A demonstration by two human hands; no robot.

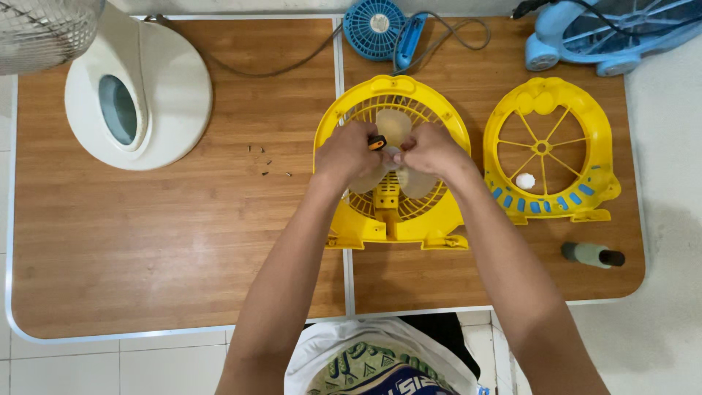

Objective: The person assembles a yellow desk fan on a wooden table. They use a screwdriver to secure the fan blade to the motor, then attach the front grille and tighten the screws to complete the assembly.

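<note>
At the bottom of the frame is the person's white shirt [344, 351]. Two bare arms reach up from there to the middle of the frame.

The left hand [347, 152] is curled shut around a small tool with an orange and black handle [376, 143]. The right hand [431, 148] is curled too, and its fingers pinch at the hub of the pale blades [395, 126]. The two hands almost touch.

The blades sit inside a yellow fan body [391, 219], which lies flat on the wooden surface [146, 241] in the middle of the frame.

Just right of it lies the yellow front grille [578, 197] with blue buttons. A small white cap [525, 181] rests inside it. Lower right lies a green and black tube [592, 254].

Left of the fan body are some tiny screws [267, 162]. Further, at the upper left, sits a big white fan base [153, 95].

At the top edge are a small blue fan [373, 25] with a grey cord [453, 33], and a light blue fan [585, 36] in the upper right corner.
</note>
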